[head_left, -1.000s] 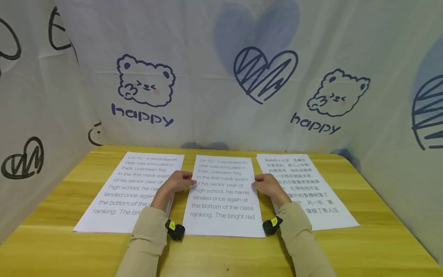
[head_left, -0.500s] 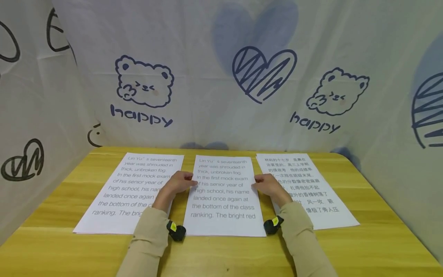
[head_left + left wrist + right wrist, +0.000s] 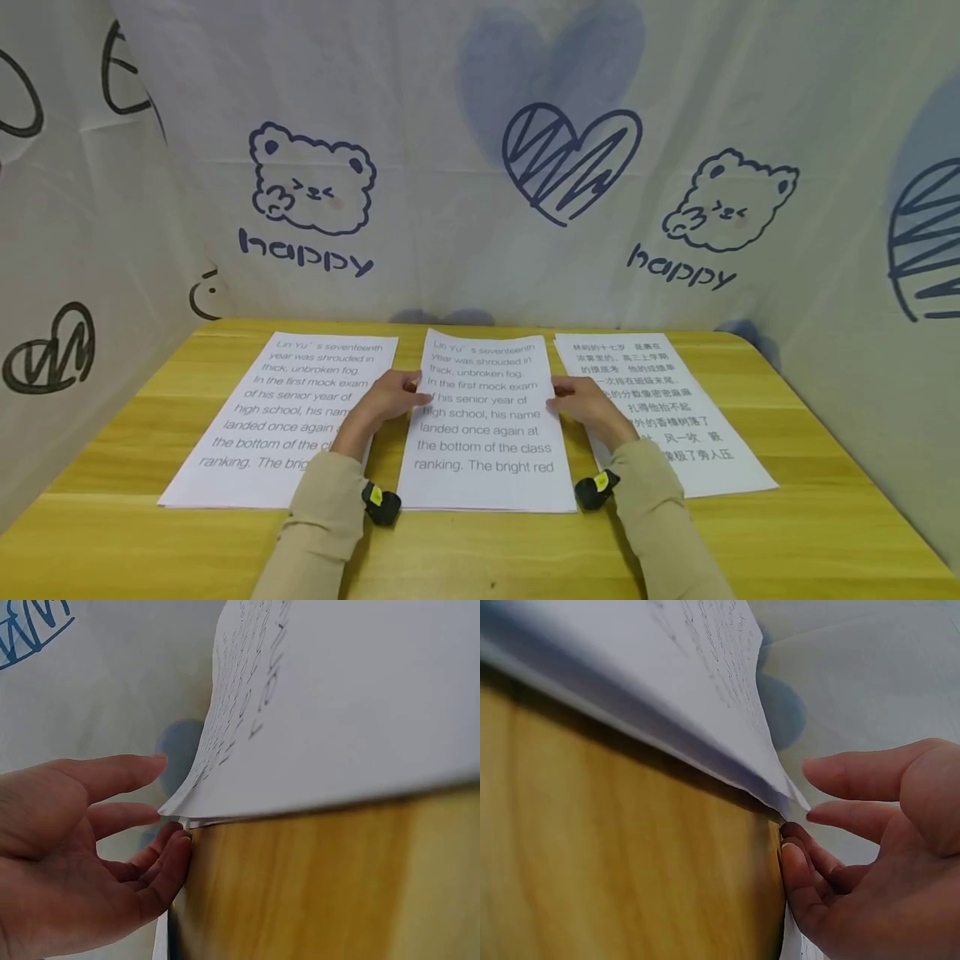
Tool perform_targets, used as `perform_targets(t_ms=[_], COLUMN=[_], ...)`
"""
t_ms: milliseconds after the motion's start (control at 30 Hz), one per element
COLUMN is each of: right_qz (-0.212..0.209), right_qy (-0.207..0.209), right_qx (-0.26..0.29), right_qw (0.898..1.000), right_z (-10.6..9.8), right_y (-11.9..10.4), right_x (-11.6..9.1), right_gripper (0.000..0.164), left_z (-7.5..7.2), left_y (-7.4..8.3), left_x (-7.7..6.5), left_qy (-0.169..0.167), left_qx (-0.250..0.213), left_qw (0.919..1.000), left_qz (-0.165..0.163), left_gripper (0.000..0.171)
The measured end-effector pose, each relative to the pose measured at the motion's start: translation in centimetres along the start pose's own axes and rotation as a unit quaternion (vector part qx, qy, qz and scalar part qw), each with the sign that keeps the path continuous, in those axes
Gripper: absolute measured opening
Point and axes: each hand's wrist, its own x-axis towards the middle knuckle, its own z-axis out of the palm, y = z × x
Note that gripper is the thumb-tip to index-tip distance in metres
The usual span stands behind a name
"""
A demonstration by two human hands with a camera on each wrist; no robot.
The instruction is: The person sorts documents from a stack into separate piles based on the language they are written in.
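In the head view, a stack of printed sheets point(image 3: 483, 425) with English text lies in the middle of the table, its far edge curling upward. My left hand point(image 3: 386, 396) holds the left edge of these sheets and my right hand point(image 3: 588, 404) the right edge. Seen from the left wrist, the sheets point(image 3: 337, 712) rise in a bend at the fingertips, and the other fingers point(image 3: 169, 874) curl low by the edge. The right wrist view has the raised paper edge point(image 3: 705, 742) meeting the fingertips; a gap shows between upper and lower layers.
Another English-printed stack point(image 3: 240, 417) lies to the left, and a Chinese-printed stack point(image 3: 720, 475) to the right, both partly behind my forearms. The yellow wooden table point(image 3: 487, 554) meets a white patterned cloth point(image 3: 450, 208) at the back and sides.
The far edge of the middle sheets has gone from flat to curled upward, with its left corner raised. Both hands stay at the side edges, with hardly any shift.
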Motion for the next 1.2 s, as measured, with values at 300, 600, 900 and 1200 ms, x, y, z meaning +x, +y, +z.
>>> perform_targets(t_ms=[300,600,900,1200], right_qz=[-0.013,-0.053,-0.045,-0.046], right_qy=[-0.005,-0.024,-0.014,0.0], right_qx=[-0.012,-0.025,-0.037,-0.041], right_qw=[1.0,0.998,0.998,0.998], right_z=[-0.2,-0.1,-0.1,-0.1], right_y=[-0.1,0.0,0.1,0.0], right_x=[-0.3,-0.3,-0.3,-0.5], right_gripper=[0.063,0.064,0.063,0.06], left_z=[0.0,0.2,0.2,0.3], left_y=[0.7,1.3,1.3,1.4], left_x=[-0.2,-0.6,-0.6,-0.8], left_qy=[0.011,-0.01,-0.015,-0.022], left_qx=[0.028,0.058,0.09,0.122], left_qw=[0.9995,0.9982,0.9958,0.9922], left_qz=[0.0,0.01,0.006,0.015], left_gripper=[0.063,0.066,0.064,0.065])
